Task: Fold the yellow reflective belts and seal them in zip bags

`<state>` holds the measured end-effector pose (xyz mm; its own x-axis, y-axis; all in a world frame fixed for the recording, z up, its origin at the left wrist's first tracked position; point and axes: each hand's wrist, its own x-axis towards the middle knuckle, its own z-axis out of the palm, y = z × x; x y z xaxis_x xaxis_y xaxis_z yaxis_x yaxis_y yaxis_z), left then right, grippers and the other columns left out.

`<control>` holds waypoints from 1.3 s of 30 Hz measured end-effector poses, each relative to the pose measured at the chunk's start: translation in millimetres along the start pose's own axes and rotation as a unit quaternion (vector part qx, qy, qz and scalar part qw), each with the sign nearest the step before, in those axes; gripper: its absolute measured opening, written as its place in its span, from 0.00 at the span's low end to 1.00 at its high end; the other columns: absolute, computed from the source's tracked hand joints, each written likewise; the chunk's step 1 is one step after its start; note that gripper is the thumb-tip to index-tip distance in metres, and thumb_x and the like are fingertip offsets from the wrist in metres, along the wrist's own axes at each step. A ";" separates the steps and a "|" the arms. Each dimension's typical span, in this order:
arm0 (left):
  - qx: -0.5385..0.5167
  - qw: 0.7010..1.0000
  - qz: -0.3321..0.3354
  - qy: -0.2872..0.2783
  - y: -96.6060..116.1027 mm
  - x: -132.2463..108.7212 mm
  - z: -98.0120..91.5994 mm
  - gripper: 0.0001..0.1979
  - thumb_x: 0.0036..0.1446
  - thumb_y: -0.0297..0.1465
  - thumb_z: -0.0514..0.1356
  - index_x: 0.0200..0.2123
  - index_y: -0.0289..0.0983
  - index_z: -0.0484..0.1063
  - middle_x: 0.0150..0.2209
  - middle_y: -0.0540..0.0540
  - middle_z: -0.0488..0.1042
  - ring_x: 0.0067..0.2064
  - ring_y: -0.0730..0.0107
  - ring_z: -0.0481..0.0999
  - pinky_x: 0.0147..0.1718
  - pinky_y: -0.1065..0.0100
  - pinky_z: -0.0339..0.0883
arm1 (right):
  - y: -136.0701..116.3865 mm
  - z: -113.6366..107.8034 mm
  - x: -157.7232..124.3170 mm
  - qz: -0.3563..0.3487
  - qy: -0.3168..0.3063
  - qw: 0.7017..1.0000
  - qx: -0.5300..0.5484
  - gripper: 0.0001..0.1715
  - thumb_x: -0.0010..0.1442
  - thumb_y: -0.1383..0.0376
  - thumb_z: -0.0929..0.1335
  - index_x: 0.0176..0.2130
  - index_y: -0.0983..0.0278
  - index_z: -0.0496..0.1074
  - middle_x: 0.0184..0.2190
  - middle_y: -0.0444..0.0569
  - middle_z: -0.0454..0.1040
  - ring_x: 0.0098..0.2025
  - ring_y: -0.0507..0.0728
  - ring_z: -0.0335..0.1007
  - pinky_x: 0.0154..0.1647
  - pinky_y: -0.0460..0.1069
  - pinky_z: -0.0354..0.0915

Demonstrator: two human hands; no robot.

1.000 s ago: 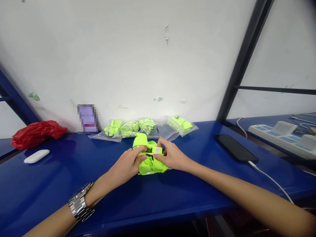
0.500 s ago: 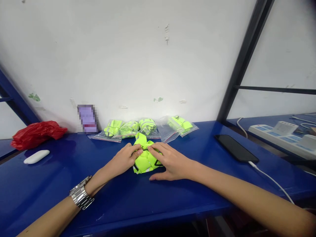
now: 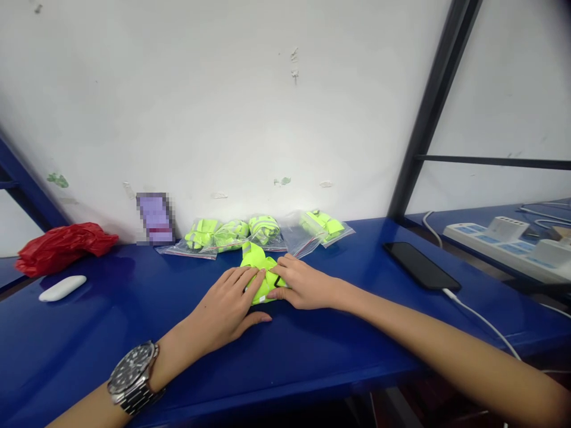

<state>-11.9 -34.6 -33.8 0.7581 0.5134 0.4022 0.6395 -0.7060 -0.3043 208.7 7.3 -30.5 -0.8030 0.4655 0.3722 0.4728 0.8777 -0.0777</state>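
A folded neon-yellow strap bundle (image 3: 257,259) with light grey stripes and black bits lies on the blue table (image 3: 267,362), one loop sticking up at its far side. My left hand (image 3: 232,300) lies over its left part, fingers on top and thumb stretched out on the near side. From the right, my right hand (image 3: 303,282) grips the bundle's right edge between thumb and fingers. Behind it, against the wall, several similar bundles (image 3: 264,229) rest in clear zip bags, with another bagged bundle (image 3: 328,226) to the right.
A red plastic bag (image 3: 65,246) and a white oval case (image 3: 62,288) are on the left. One phone (image 3: 156,219) leans on the wall; a black phone (image 3: 422,266) with a white cable lies right, near a power strip (image 3: 499,244).
My left hand has turned from a pinch at the bundle's top to lying over it, thumb extended. My right thumb has moved in against the bundle. The view has shifted slightly.
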 end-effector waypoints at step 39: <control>-0.286 0.927 -0.212 -0.120 -8.1 23.7 -11.2 0.18 0.70 0.41 0.36 0.36 0.40 0.59 0.24 0.55 0.61 0.23 0.71 0.63 0.26 0.67 0.51 | -4.6 -13.3 -1.9 0.178 0.026 0.954 0.240 0.15 0.60 0.60 0.66 0.25 0.66 0.67 0.19 0.43 0.67 0.21 0.49 0.63 0.23 0.44 0.53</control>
<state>-0.5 -22.2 -12.1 0.5052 0.8487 0.1561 0.7662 -0.5244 0.3714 212.8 0.9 -18.5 -0.5972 0.7491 0.2867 0.4821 0.6209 -0.6181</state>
